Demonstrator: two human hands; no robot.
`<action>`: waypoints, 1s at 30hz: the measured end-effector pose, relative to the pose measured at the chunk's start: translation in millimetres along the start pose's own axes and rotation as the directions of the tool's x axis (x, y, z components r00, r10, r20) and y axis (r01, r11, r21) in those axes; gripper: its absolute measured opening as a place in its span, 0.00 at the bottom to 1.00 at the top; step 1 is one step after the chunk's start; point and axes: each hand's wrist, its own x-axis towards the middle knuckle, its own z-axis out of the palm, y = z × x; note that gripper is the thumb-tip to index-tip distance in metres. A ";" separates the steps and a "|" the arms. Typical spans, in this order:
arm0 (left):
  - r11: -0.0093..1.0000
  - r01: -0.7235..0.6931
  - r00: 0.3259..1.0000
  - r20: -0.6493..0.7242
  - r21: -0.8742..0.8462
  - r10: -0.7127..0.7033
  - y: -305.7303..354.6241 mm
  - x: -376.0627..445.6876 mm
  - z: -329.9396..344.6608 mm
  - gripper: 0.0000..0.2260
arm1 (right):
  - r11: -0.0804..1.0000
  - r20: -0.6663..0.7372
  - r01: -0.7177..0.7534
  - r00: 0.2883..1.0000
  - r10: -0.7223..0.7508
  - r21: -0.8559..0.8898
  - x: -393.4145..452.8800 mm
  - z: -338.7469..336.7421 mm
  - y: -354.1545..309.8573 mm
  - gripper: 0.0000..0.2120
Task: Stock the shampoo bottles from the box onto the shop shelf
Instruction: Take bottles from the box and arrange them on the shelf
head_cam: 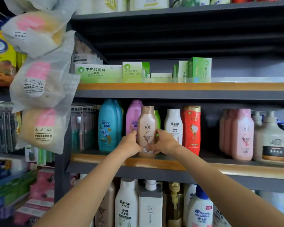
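A tan shampoo bottle [146, 128] with a brown cap stands upright at the front of the middle shelf [154, 163]. My left hand [129, 145] grips its lower left side. My right hand [164, 143] grips its lower right side. Behind it stand a pink bottle [132, 117] and a green one [157, 118]. A blue bottle [107, 125] is to the left, a white bottle [173, 123] and a red bottle [191, 128] to the right. The box is out of view.
A dark gap lies on the shelf right of the red bottle, then pink bottles [241, 133] and a beige pump jug [271, 138]. Green cartons [98, 71] fill the shelf above. Bagged sponges [39, 89] hang at the left. More bottles [126, 205] stand below.
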 end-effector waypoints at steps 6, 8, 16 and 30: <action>1.000 -0.007 1.000 0.003 0.002 0.007 -1.0 1.0 -0.8 0.29 | 1.000 0.003 0.011 1.000 -0.011 -0.004 5.0 0.4 6.6 0.16; 0.999 -0.026 1.000 -0.014 -0.023 0.025 -0.8 0.1 0.3 0.28 | 0.998 -0.024 0.045 0.999 -0.046 -0.036 6.2 -2.2 9.7 0.17; 0.987 -0.137 0.990 -0.040 -0.089 0.134 34.2 7.3 28.1 0.28 | 0.987 -0.115 0.083 0.988 -0.100 -0.137 -8.4 -43.7 22.1 0.18; 0.875 -0.449 0.888 0.014 -0.180 0.459 125.2 1.5 126.3 0.24 | 0.982 -0.313 0.130 0.935 -0.168 -0.138 -91.5 -158.7 94.4 0.17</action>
